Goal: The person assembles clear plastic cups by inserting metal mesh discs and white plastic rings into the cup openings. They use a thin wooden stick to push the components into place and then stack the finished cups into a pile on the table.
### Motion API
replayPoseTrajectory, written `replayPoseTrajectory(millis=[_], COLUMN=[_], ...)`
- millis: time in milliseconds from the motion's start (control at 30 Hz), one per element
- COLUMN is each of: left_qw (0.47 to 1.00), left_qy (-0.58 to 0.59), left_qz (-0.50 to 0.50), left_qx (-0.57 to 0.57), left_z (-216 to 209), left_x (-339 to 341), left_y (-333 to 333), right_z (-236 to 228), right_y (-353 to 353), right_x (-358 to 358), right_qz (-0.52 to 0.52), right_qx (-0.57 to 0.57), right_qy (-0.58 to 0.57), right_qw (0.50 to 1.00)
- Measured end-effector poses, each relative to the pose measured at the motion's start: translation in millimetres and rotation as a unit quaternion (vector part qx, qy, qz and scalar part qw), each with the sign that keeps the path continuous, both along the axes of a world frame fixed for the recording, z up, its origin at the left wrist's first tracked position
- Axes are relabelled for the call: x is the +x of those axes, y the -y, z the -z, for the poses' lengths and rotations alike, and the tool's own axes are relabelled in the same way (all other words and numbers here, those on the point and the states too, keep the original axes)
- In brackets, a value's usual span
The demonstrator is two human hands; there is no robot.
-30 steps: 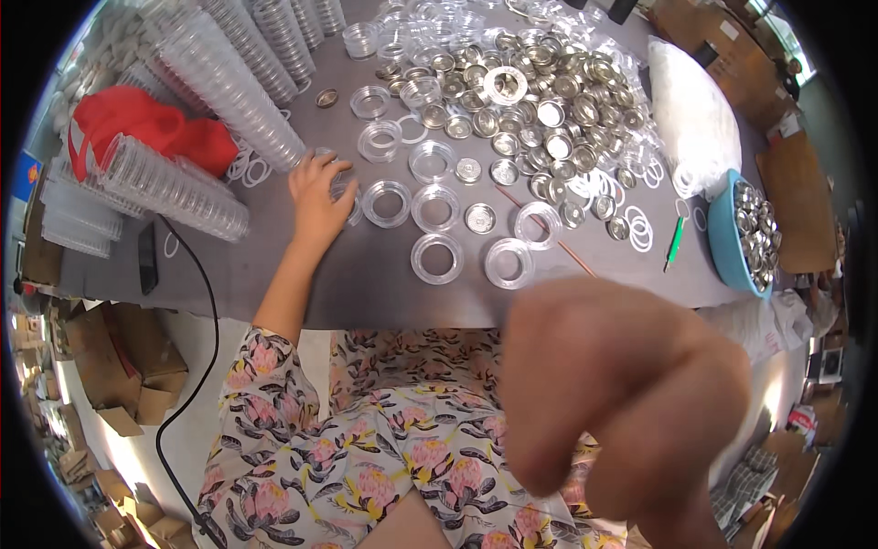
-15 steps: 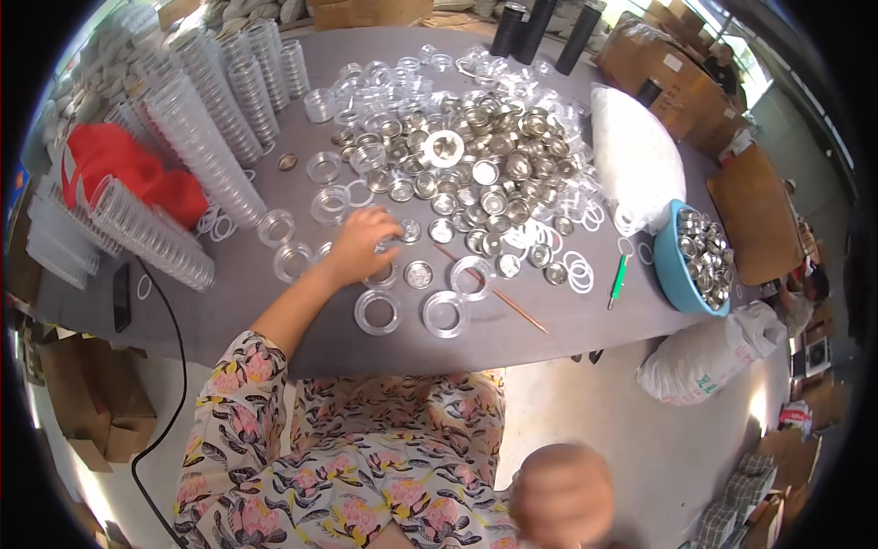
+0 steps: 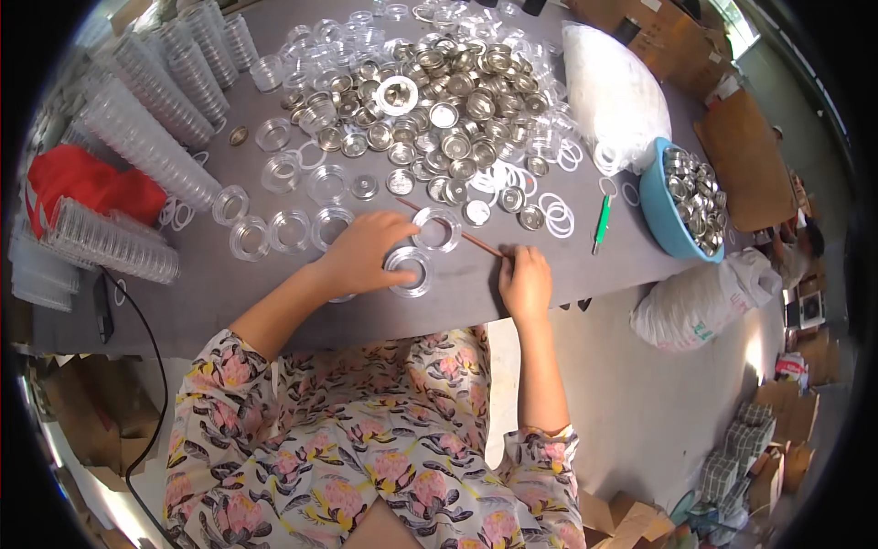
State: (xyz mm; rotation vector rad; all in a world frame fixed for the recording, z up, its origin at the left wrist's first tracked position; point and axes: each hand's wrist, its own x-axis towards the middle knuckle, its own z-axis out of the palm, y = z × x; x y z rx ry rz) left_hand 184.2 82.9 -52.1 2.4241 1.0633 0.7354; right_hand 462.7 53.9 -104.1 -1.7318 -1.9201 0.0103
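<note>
My left hand is low over the near part of the table, thumb and fingers apart. Its thumb reaches the left side of a clear plastic ring-shaped case; whether it touches is hard to tell. Another clear case is mostly hidden beneath this hand. My right hand is closed on the near end of a thin brown stick, which lies slantwise on the table. The stick passes by a second clear round case. More clear cases and a metal cap lie just beyond my left hand.
A pile of silvery metal caps covers the middle. Stacked clear cups and a red cloth stand left. To the right are white rings, a green-handled tool, a blue basin of caps and a white bag.
My right hand has come up from below the table edge, onto the stick's near end. My left hand has moved nearer and rightward over the table. The view has shifted.
</note>
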Motion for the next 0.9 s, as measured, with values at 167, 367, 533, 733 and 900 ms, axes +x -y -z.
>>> replayPoseTrajectory(millis=[167, 367, 533, 733, 900], left_qw=[0.997, 0.996, 0.991, 0.94, 0.936], left_qy=[0.058, 0.014, -0.095, -0.274, -0.296], left_qz=[-0.053, 0.092, 0.095, 0.078, 0.024], left_qx=[-0.022, -0.014, 0.006, 0.188, 0.191], left_z=[-10, 1, 15, 19, 36], left_x=[10, 80, 134, 146, 142], left_y=[-21, -85, -130, -138, -144], right_z=[-39, -40, -17, 6, 3], right_y=[10, 28, 69, 82, 58], right_x=[14, 40, 52, 43, 19], right_qz=[0.039, 0.115, 0.22, 0.139, 0.074], right_qx=[-0.096, -0.129, -0.153, -0.092, -0.077], right_qy=[-0.029, 0.005, -0.03, -0.448, -0.691], right_qw=[0.994, 0.985, 0.963, 0.878, 0.715])
